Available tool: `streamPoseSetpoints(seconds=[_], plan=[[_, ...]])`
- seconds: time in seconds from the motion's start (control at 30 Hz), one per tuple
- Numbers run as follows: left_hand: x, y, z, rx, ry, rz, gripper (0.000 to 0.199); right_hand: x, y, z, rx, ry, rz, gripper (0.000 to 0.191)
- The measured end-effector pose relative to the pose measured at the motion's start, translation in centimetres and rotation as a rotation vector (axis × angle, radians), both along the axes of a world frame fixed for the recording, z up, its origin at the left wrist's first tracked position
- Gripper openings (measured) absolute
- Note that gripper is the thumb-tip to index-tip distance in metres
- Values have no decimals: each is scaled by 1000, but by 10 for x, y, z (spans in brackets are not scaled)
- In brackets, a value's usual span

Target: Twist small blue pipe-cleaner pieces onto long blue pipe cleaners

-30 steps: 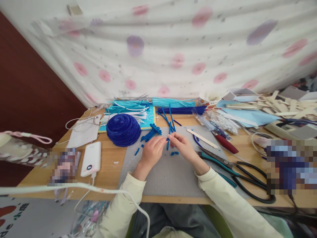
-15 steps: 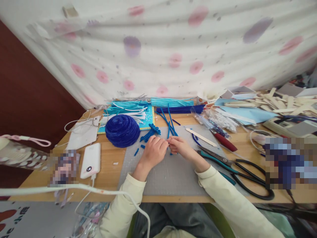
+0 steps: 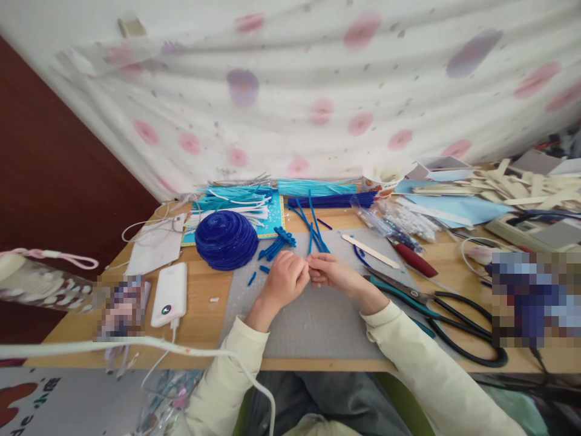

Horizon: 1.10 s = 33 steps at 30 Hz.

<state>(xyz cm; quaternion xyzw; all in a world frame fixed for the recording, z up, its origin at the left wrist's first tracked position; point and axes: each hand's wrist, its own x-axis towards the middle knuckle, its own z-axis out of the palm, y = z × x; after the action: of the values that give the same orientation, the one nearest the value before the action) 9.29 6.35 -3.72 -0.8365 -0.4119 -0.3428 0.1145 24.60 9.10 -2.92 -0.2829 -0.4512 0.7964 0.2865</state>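
Observation:
My left hand [image 3: 285, 280] is closed in a loose fist over the grey cutting mat [image 3: 308, 330]. My right hand [image 3: 334, 274] meets it fingertip to fingertip, its thumb and fingers pinched together. Whatever lies between the fingers is too small and hidden to make out. Just beyond the left hand lies a bundle of looped blue pipe cleaners [image 3: 278, 243], with a short cut blue piece [image 3: 252, 278] nearer me. Several long blue pipe cleaners [image 3: 312, 227] lie crossed behind the right hand. A dark-blue coiled dome [image 3: 226, 240] sits to the left.
Large scissors [image 3: 424, 298] and a wooden stick [image 3: 371, 251] lie on the right. Behind are a dark-blue pipe cleaner bundle [image 3: 331, 200], a light-blue bundle [image 3: 318, 187] and a paper cup [image 3: 382, 181]. A white power bank [image 3: 169, 293] lies left; its white cable [image 3: 195, 351] crosses in front.
The hands stay together in nearly the same place, with the left fist turned slightly. Blue bits seen beneath the right fingers before no longer show. The whole view has shifted slightly.

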Motion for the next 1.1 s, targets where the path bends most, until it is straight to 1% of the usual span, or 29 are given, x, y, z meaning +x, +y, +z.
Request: streamPoseSetpoints(seconds=[0.1, 0.3, 0.43, 0.53, 0.63, 0.7, 0.73, 0.8, 0.83, 0.9, 0.93, 0.97, 1.0, 1.03, 1.07, 1.1], plan=[[-1, 0, -1, -60, -32, -17, 26, 1, 0, -1, 43, 12, 11, 37], [1, 1, -4, 15, -28, 7, 27, 0, 1, -5, 229, -4, -42, 42], [2, 0, -5, 27, -93, 39, 28, -5, 0, -5, 406, -106, -118, 45], [6, -4, -5, -55, -240, 69, 27, -10, -5, -3, 561, -172, -223, 43], [14, -6, -6, -286, -532, 81, 28, -13, -12, -3, 769, -287, -388, 34], [18, -6, -6, -487, -765, 46, 30, -13, -14, -5, 923, -407, -464, 26], [20, -5, -6, -595, -884, 12, 31, -12, -14, -7, 1013, -467, -475, 23], [20, -2, -4, -848, -1103, -70, 33, -9, -13, -9, 1231, -579, -447, 20], [19, 0, -3, -1006, -1179, -110, 34, -8, -11, -10, 1346, -633, -412, 19], [15, 3, 0, -1319, -1236, -164, 35, -5, -9, -11, 1525, -718, -334, 20], [13, 4, 2, -1420, -1224, -179, 34, -4, -8, -10, 1563, -740, -310, 20], [11, 4, 3, -1443, -1200, -183, 33, -4, -8, -10, 1553, -743, -308, 20], [10, 4, 3, -1378, -1164, -169, 32, -5, -7, -9, 1495, -719, -327, 20], [10, 3, 4, -1232, -1105, -136, 31, -6, -7, -9, 1394, -674, -361, 19], [9, 1, 4, -1038, -1008, -92, 30, -6, -6, -9, 1259, -614, -399, 20], [9, -1, 3, -832, -871, -50, 29, -7, -5, -10, 1103, -540, -429, 22]])
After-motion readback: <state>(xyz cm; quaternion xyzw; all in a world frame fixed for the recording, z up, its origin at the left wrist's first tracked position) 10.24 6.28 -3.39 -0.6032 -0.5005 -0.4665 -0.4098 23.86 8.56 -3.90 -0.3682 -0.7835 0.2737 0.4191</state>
